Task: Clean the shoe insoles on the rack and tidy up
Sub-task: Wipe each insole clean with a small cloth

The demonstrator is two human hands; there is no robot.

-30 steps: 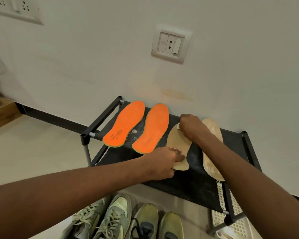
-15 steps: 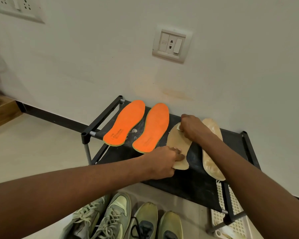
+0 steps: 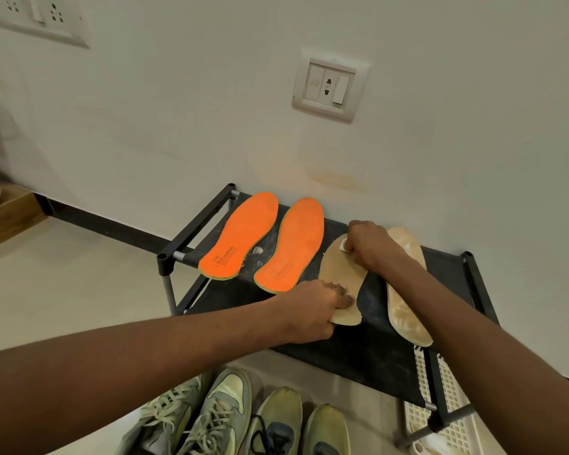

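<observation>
Fingers of the left hand (image 3: 312, 308) curl over the heel of a tan insole (image 3: 340, 277), pinning it to the black rack (image 3: 358, 356); the right hand (image 3: 370, 246) pinches a small white wipe (image 3: 344, 245) against its toe. Cleaning looks midway at best: pale specks dot the shelf, and I cannot tell which insoles are done. From left to right lie two orange insoles (image 3: 240, 236), then two tan ones, the second (image 3: 408, 310) just beside the right forearm. Four sneakers (image 3: 224, 418) stand below, so tidying remains.
</observation>
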